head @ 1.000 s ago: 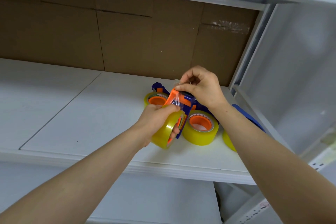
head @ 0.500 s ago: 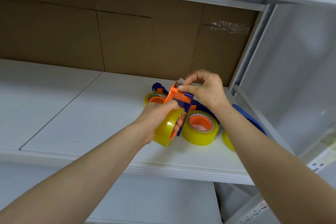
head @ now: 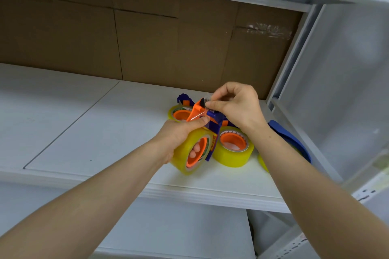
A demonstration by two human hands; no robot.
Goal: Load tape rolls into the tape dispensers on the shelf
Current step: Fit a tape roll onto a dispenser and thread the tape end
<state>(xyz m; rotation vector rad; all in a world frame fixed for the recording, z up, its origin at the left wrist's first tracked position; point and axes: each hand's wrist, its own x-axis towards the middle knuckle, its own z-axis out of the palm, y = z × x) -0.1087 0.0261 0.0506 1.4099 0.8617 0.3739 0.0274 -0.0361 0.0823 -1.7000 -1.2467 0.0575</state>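
Glossy yellow tape roll (head: pixel 185 151) w/ orange core in blue-orange plastic dispenser (head: pixel 212 126); left hand (head: pixel 179 134) grips both, right hand (head: pixel 233 105) pinches clear tape end.

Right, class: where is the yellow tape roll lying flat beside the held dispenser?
Head view: the flat roll lies on the white shelf, right of centre, just right of the dispenser gripped by the left hand.

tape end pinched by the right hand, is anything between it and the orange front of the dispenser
Nothing visible does. The right hand pinches the tape end right at the orange front, while the left hand grips the loaded roll. The spare roll lies lower on the shelf, off that path.
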